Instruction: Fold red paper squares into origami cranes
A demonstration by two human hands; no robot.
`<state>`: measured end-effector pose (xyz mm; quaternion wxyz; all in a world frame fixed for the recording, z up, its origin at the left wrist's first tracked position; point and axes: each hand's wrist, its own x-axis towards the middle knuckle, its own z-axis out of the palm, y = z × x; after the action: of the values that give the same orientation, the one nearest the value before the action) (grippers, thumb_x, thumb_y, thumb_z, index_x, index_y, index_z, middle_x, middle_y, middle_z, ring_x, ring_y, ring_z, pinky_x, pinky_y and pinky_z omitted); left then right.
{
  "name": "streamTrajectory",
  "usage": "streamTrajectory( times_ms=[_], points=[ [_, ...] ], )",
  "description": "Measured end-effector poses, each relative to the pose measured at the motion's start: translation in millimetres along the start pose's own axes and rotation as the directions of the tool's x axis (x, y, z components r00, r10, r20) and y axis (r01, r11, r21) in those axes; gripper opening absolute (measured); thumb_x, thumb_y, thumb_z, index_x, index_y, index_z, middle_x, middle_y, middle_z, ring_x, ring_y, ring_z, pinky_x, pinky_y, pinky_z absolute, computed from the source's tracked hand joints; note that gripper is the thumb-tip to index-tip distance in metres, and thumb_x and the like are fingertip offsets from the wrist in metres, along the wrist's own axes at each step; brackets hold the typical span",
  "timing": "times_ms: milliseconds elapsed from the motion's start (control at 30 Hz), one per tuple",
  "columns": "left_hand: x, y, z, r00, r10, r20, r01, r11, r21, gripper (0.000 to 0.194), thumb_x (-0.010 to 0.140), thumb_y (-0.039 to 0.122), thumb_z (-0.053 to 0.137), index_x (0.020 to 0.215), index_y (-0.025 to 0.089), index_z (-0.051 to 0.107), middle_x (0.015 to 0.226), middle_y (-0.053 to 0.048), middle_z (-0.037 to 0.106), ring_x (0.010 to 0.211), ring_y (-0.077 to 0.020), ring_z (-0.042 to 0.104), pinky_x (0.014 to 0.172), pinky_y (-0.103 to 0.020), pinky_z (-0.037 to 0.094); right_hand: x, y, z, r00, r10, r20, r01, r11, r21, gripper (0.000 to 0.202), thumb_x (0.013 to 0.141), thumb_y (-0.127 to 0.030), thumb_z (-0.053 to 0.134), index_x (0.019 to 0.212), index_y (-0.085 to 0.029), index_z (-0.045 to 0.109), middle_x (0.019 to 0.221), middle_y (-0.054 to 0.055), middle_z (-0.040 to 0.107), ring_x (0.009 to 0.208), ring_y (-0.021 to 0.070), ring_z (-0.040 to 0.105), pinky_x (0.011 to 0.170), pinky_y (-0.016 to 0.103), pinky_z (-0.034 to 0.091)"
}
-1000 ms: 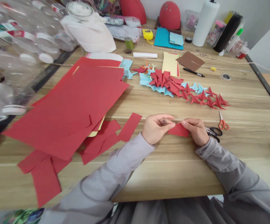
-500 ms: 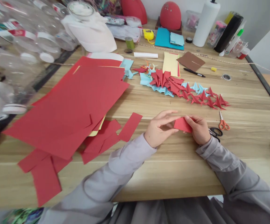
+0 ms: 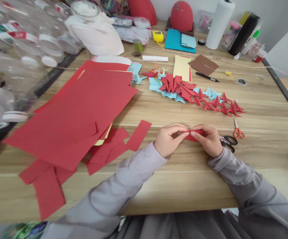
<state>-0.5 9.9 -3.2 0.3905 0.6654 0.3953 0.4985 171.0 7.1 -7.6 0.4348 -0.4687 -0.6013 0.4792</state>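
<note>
Between my two hands is a small piece of red paper, held a little above the wooden table. My left hand pinches its left end between thumb and fingers. On the other side, my right hand has its thumb pressed on the paper and its fingers behind. Part of the paper is hidden by my fingers. Black-handled scissors lie just right of my right hand, partly covered by it, and orange-handled scissors rest beyond them. Red paper strips lie left of my left hand.
Large red sheets cover the table's left side. Folded red and light blue paper pieces lie in a row behind my hands. Clear plastic bottles crowd the far left. A black pen and brown paper lie further back.
My left fingers have closed from a looser hold into a pinch on the red paper. The paper has tilted and shows a narrower face. Both thumbs are now close together.
</note>
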Motion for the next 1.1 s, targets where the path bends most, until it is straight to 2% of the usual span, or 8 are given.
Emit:
streamTrajectory(
  times_ms=[200,367,533,733,1000,1100],
  points=[
    [-0.4,-3.4,2.3,0.999,-0.047,0.024,0.048,0.999,-0.023,0.006,0.074,0.021,0.064,0.075,0.017,0.069,0.083,-0.007,0.071,0.077,-0.0164,0.064,0.074,-0.03,0.052,-0.7,1.4,1.2,1.0,0.004,-0.015,-0.005,0.999,-0.054,0.021,0.071,-0.039,0.07,0.076,-0.019,0.068,0.074,0.003,0.07,0.069,0.0141,0.061,0.067,0.027,0.049],
    [0.6,-1.3,1.0,0.98,-0.196,0.043,0.199,0.978,-0.068,0.01,0.073,0.025,0.066,0.068,0.016,0.068,0.066,-0.003,0.066,0.062,-0.0129,0.058,0.06,-0.025,0.047,0.9,-0.8,0.4,0.999,0.044,-0.021,-0.045,0.998,-0.04,0.024,0.067,-0.042,0.073,0.069,-0.018,0.069,0.066,0.002,0.067,0.061,0.0128,0.058,0.06,0.026,0.046],
    [4.4,-2.0,-4.3,0.956,-0.29,0.052,0.295,0.944,-0.148,0.013,0.068,0.029,0.069,0.065,0.016,0.068,0.064,-0.002,0.066,0.059,-0.0116,0.056,0.059,-0.025,0.047,3.2,-0.3,0.2,0.982,0.13,-0.138,-0.123,0.991,0.057,0.029,0.059,-0.044,0.077,0.06,-0.018,0.065,0.057,-0.001,0.062,0.052,0.0101,0.05,0.05,0.024,0.041],
    [7.1,-1.6,-7.8,0.938,-0.344,0.035,0.344,0.916,-0.209,0.015,0.064,0.03,0.072,0.061,0.016,0.067,0.064,-0.003,0.067,0.06,-0.0122,0.057,0.059,-0.025,0.047,2.0,9.0,-0.4,0.977,0.174,-0.127,-0.15,0.973,0.177,0.033,0.07,-0.049,0.068,0.058,-0.018,0.063,0.048,-0.004,0.047,0.046,0.0072,0.037,0.045,0.023,0.032],
    [8.7,-3.2,-9.5,0.921,-0.386,0.049,0.388,0.899,-0.203,0.021,0.066,0.036,0.072,0.066,0.015,0.07,0.064,-0.002,0.068,0.061,-0.0125,0.06,0.063,-0.025,0.05,1.7,14.4,-0.9,0.97,0.178,-0.165,-0.146,0.971,0.189,0.039,0.071,-0.054,0.065,0.055,-0.019,0.058,0.049,-0.003,0.047,0.048,0.0094,0.042,0.047,0.025,0.035],
    [8.1,-4.4,-8.5,0.898,-0.44,0.003,0.419,0.853,-0.312,0.032,0.07,0.045,0.067,0.073,0.013,0.069,0.066,-0.004,0.068,0.06,-0.0139,0.062,0.062,-0.028,0.053,5.2,14.1,-1.5,0.959,0.18,-0.219,-0.124,0.962,0.245,0.037,0.07,-0.054,0.066,0.058,-0.02,0.06,0.05,-0.003,0.049,0.048,0.0098,0.043,0.045,0.024,0.034]
  ],
)
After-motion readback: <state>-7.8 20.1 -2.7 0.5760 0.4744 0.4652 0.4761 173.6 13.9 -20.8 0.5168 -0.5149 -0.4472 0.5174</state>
